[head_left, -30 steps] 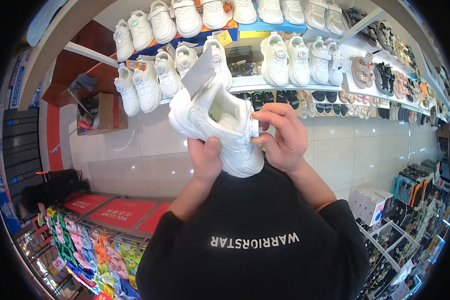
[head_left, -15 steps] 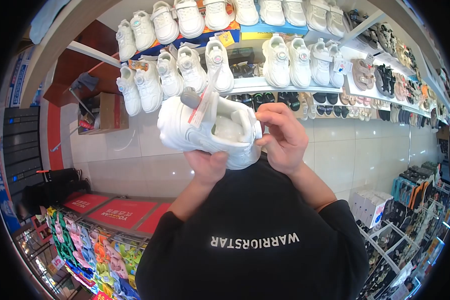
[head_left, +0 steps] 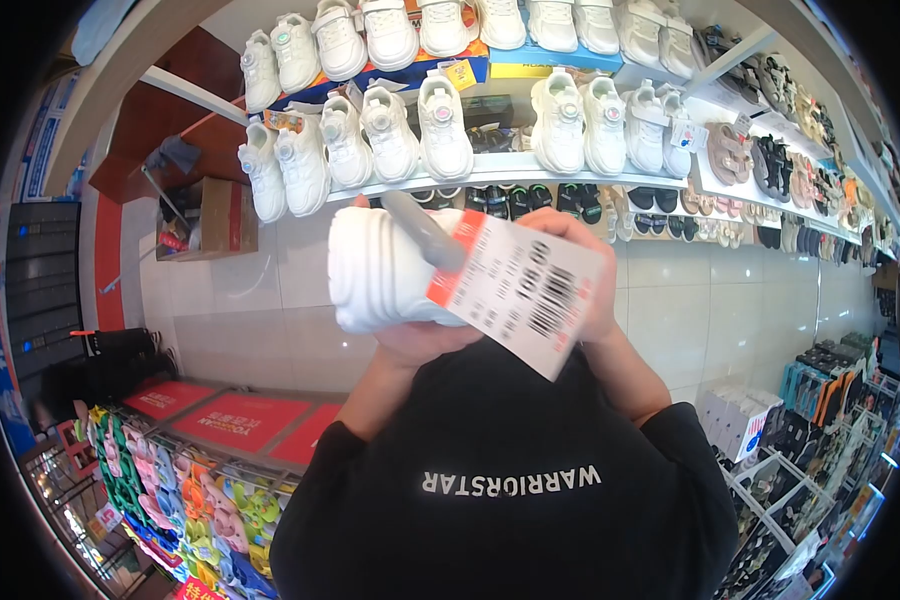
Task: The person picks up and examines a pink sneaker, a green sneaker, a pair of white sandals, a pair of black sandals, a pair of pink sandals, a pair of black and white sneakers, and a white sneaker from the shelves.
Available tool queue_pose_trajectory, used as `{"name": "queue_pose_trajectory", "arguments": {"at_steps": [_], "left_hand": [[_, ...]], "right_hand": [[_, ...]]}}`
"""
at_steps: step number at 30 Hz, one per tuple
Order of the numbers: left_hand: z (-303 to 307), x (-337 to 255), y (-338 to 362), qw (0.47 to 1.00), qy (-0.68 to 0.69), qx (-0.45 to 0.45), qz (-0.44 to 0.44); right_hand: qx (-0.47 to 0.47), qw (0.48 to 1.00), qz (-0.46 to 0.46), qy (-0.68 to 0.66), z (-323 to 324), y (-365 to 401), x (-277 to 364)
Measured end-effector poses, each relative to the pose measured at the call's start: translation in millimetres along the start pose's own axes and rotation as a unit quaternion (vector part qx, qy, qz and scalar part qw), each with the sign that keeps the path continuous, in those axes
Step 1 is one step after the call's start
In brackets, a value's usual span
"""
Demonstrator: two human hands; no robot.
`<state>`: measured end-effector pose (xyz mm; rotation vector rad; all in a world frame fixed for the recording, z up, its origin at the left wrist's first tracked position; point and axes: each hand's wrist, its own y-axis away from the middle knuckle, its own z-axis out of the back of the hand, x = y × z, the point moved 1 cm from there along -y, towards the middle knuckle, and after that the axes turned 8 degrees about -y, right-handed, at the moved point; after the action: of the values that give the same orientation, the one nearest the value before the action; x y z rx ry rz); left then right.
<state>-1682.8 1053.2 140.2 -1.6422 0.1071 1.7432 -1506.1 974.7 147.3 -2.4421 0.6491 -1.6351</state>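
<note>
A white sneaker (head_left: 380, 270) is held up in front of my chest, its ridged sole side facing me. My left hand (head_left: 425, 342) grips it from below, fingers wrapped around its underside. At the other end, my right hand (head_left: 580, 230) has curled fingers at the shoe, partly hidden behind a price tag. That white and red price tag (head_left: 530, 295) hangs across the front of the shoe, with a barcode and printed numbers. A grey security tag (head_left: 420, 232) is beside it. The shoe's opening is out of sight now.
White sneakers (head_left: 445, 130) line two tiers of a shelf (head_left: 510, 168) ahead. Sandals (head_left: 735, 150) stand on shelves to the right. A cardboard box (head_left: 215, 215) sits on the floor at left. Colourful slippers (head_left: 200, 500) fill a rack at lower left. White boxes (head_left: 735, 420) are at right.
The sneaker has been turned so its opening no longer shows and its sole side faces me. The price tag has swung to the right, in front of my right hand.
</note>
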Motion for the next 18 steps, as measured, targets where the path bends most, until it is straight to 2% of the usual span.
{"name": "queue_pose_trajectory", "arguments": {"at_steps": [1, 3, 4, 5, 6, 7, 8, 9, 11, 12, 18], "left_hand": [[0.5, -1.0, -0.4, 0.999, -0.042, -0.005, -0.029], [4.1, -6.6, -1.4, 0.988, -0.128, -0.021, -0.082], [4.7, -7.7, -1.6, 0.982, -0.161, -0.027, -0.099], [3.8, -6.2, -1.6, 0.978, -0.176, -0.032, -0.107], [3.0, -2.6, -1.4, 0.98, -0.166, -0.038, -0.104], [-0.7, 7.0, 3.0, 0.992, -0.089, -0.038, -0.076], [-6.8, 29.4, 4.0, 0.997, 0.06, -0.043, -0.025], [-10.9, 28.0, 4.3, 0.997, 0.06, -0.043, -0.024], [-16.6, 28.2, 4.1, 0.959, 0.209, -0.105, 0.158], [-15.5, 27.0, 2.6, 0.931, 0.294, -0.073, 0.204], [-14.5, 34.5, 3.0, 0.922, 0.316, -0.044, 0.22]], "right_hand": [[0.002, 1.0, -0.001, -0.001, 2.7, 1.2, 1.6], [0.047, 0.992, -0.101, 0.058, 7.7, 4.4, 3.1], [0.005, 0.994, -0.102, 0.024, -2.6, 8.5, 2.0], [0.005, 0.994, -0.102, 0.024, -5.0, 7.2, 0.6], [-0.001, 0.993, -0.082, 0.083, -5.8, 5.8, -0.2], [-0.006, 0.988, -0.061, 0.14, -6.5, 4.9, -1.2], [-0.015, 0.979, -0.049, 0.195, -5.2, 2.2, -5.1], [-0.015, 0.98, -0.05, 0.194, -3.7, -1.7, -5.0], [0.01, 0.954, 0.008, 0.298, -3.3, -9.3, 1.5], [0.002, 0.955, -0.005, 0.297, -6.5, -11.7, 4.3], [-0.007, 0.954, -0.059, 0.294, -4.8, -8.0, 3.4]]}}
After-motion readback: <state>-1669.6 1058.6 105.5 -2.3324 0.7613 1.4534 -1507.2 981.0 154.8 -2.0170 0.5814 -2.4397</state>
